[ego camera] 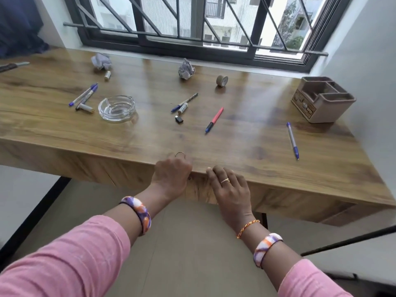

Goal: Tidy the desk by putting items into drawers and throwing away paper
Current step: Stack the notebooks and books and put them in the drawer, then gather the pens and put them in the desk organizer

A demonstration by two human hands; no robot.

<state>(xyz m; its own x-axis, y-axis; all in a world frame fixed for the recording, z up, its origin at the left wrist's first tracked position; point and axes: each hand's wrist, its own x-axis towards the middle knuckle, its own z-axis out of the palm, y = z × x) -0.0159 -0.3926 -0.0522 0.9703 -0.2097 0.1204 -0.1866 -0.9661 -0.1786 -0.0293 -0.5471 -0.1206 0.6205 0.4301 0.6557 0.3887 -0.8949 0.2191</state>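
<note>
**Both hands at the front edge of a cluttered wooden desk**

Right at the near edge of the desk [246, 151], a thick slab with a glossy wood-grain top, the two hands sit side by side. The left hand [171, 176] is curled over the edge with its fingers tucked down out of sight, so what they grip cannot be told; a thin metal ring [180, 154] stands just beyond its knuckles. The right hand [230, 185] lies flatter, fingers relaxed and resting on the edge, a band on one finger.

Beyond the hands, mid-desk, lie a slim red pen [214, 120] with a blue tip, a small black adapter [179, 119], and a blue pen [184, 102] lying against a short white marker [182, 108]. Farther back stand a crumpled paper ball [186, 69] and a small roll of tape [222, 80] on its edge.

Off to the left of the hands sits a heavy round glass ashtray [116, 108], with three pens [84, 96] just beside it; behind them a second paper wad [101, 61] and a small pale tube [107, 75].

To the right of the hands a grey-and-blue pen [292, 140] lies alone, and past it, near the wall, a beige plastic organizer [322, 99] with open compartments and a little drawer front.
</note>
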